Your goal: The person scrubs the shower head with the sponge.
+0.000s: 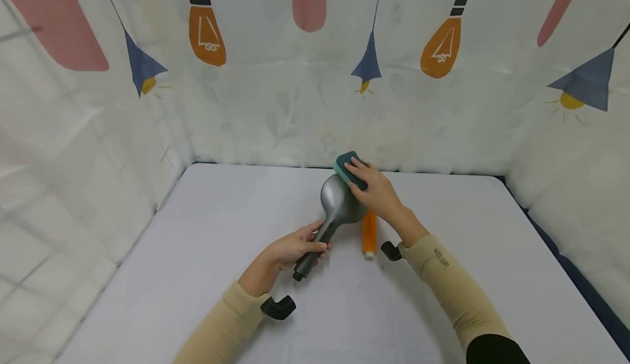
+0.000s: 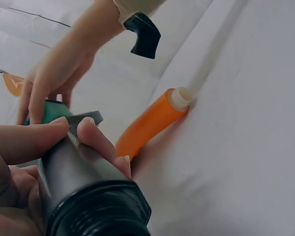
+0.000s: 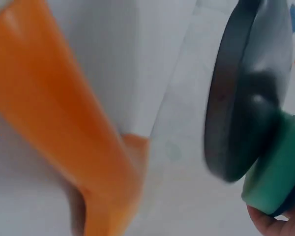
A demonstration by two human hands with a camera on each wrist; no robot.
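1. In the left hand we see a grey shower head, its handle pinched between thumb and curled fingers.
2. Just below that grip, the handle's threaded end sticks out toward the wearer; above the grip, the handle slants up and to the right into the broad round head.
3. Beyond and to the right of the left hand, we find the right hand gripping a green sponge, with fingers spread over its dark face.
4. Between the right hand and the shower head, we see the sponge's lighter side touching the rounded back of the head, near its far edge.
5. Beneath the right hand, and to the right of the left one, we notice an orange tube-like piece, apart from both hands; its pale end points toward the wearer.
6. Under both grips we see a white table, with the shower head held above it.
7. Behind each hand, at the cuff of a beige sleeve, we make out a black fitting.
8. Beyond the grips hangs a pale backdrop printed with lamps and bulbs.
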